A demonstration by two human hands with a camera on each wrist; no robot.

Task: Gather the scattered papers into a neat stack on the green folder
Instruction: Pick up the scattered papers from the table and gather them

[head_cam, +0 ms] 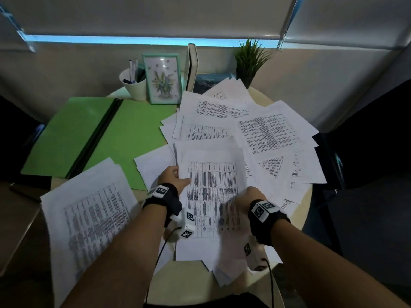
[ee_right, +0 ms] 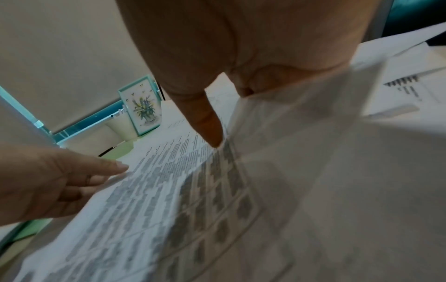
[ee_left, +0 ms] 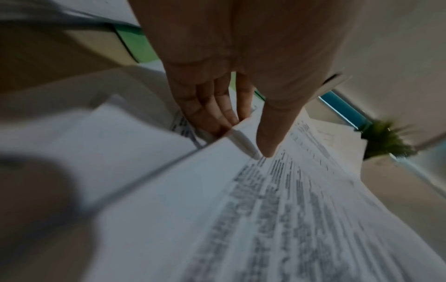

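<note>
The green folder [head_cam: 133,134] lies open at the left of the round table. Printed papers [head_cam: 266,130] fan out untidily over the right half, and a separate pile [head_cam: 89,214] overhangs the near left edge. In the middle I hold a bundle of sheets [head_cam: 211,185] from both sides. My left hand [head_cam: 172,175] pinches its left edge, with the thumb [ee_left: 265,137] on top and the fingers [ee_left: 212,110] underneath. My right hand [head_cam: 250,194] grips the right side, thumb [ee_right: 207,122] on the print. A loose sheet [ee_right: 313,133] hides its fingers.
At the back stand a white pen cup [head_cam: 133,85], a framed flower picture [head_cam: 163,78], an upright book [head_cam: 192,65] and a small green plant [head_cam: 250,58]. The table's rim [head_cam: 308,196] curves close behind the right-hand papers. Bare tabletop [head_cam: 184,283] shows near me.
</note>
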